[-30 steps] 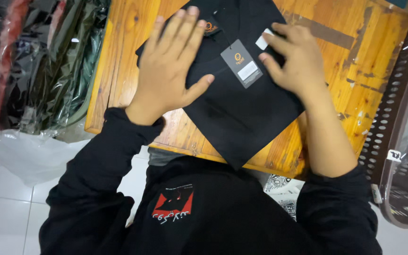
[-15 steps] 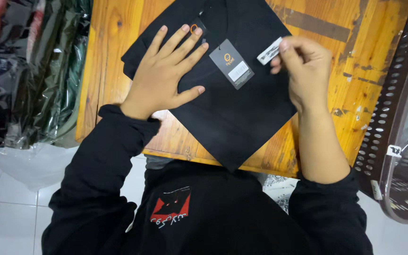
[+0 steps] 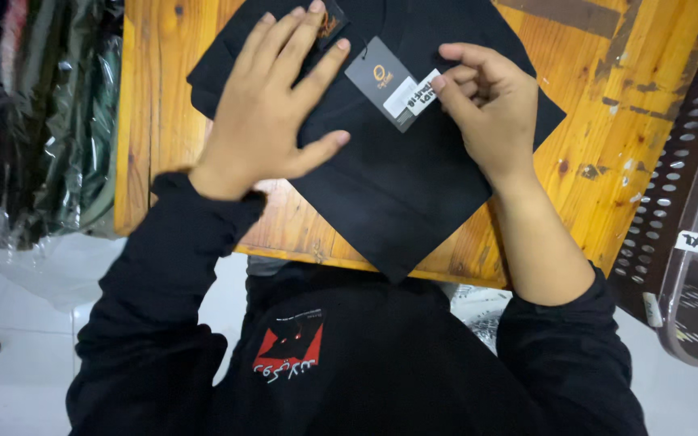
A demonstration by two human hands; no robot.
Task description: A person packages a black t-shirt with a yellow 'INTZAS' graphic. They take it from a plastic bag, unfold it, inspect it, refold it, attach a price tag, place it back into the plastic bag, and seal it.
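folded black cloth garment (image 3: 397, 186) on orange wooden table (image 3: 599, 145), left hand (image 3: 272, 113) pressed flat and open upon it, right hand (image 3: 490, 105) pinching small white sticker label (image 3: 420, 93) against grey card hang tag (image 3: 381, 81).

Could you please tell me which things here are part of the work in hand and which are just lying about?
In hand:
left hand
right hand
folded black garment
grey hang tag
white sticker

Lying about:
wooden table
perforated basket
bagged clothes
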